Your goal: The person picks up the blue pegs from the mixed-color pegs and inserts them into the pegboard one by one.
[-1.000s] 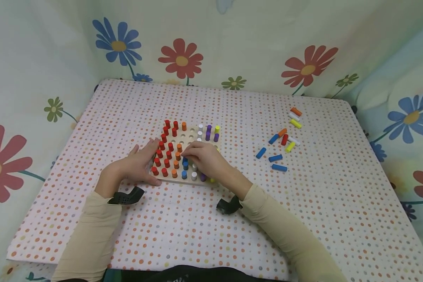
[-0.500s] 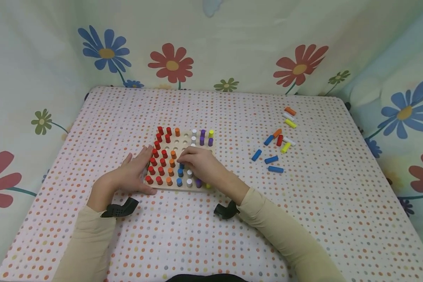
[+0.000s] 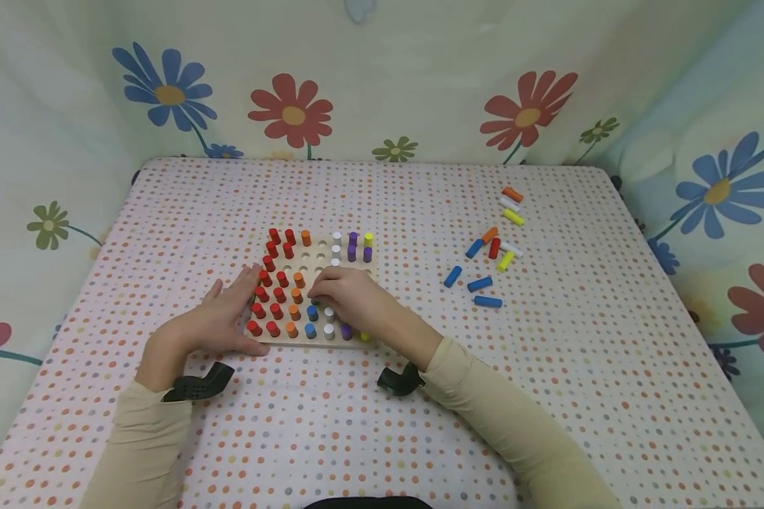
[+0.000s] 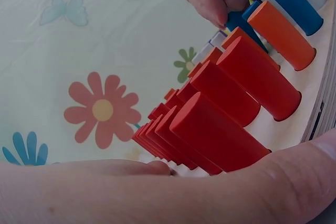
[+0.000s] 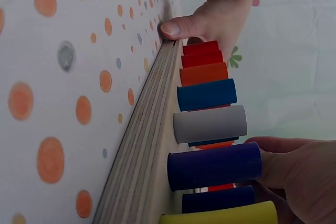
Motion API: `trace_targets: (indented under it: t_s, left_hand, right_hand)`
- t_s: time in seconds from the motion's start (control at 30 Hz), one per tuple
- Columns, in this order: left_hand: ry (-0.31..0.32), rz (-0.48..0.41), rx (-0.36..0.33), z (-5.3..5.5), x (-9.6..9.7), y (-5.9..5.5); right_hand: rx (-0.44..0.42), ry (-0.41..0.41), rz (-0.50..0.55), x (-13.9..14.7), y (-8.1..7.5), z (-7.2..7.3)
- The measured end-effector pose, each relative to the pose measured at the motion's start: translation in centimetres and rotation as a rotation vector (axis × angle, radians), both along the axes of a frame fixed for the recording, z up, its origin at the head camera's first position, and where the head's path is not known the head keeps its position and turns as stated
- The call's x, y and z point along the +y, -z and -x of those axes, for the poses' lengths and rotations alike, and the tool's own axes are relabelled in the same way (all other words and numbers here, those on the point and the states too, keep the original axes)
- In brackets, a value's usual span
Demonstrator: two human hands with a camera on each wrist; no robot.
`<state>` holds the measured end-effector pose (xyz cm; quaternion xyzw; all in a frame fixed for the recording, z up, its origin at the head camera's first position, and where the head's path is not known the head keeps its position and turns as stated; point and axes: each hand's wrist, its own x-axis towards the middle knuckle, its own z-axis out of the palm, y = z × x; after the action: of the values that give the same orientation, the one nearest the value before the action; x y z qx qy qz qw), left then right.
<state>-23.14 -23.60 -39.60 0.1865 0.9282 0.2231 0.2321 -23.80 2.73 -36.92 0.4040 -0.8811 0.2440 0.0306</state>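
- Behind you, a floral curtain (image 3: 420, 56) spans the top and both sides of the head frame
- Your table with its dotted cloth (image 3: 414, 219) takes up most of the middle and bottom
- Your beige sleeves (image 3: 509, 417) come in from the lower left and lower right
- Your wooden pegboard (image 3: 313, 250) lies flat, just left of centre, with upright pegs and some bare holes
- Your left hand (image 3: 219, 322) lies with fingers extended along the board's left edge, thumb at its lower left corner, gripping nothing
- Your right hand (image 3: 350, 293) pinches a blue peg (image 4: 245, 29) over the board, near centre; you cannot tell whether that peg sits in a hole
- Red pegs (image 3: 261, 294) stand in the board's left columns, then orange, blue, white, purple and yellow toward its right
- Loose pegs (image 3: 480, 284), four of them blue, lie scattered right of centre
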Motion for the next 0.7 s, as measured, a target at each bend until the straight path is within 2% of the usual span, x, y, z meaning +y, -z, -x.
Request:
trace_targets:
  t_s: [0.3,0.53,0.7]
  left_hand:
    - [0.008,-0.007,-0.007,-0.03,-0.04,-0.40]
    - [0.013,0.003,-0.029,-0.02,-0.01,-0.72]
    - [0.017,0.001,-0.021,-0.04,-0.05,-0.51]
  right_hand:
    - [-0.026,0.030,-0.102,-0.38,-0.48,-0.13]
    - [-0.053,-0.024,-0.128,-0.81,-0.15,0.16]
    - [-0.053,-0.025,-0.164,-0.67,-0.26,0.11]
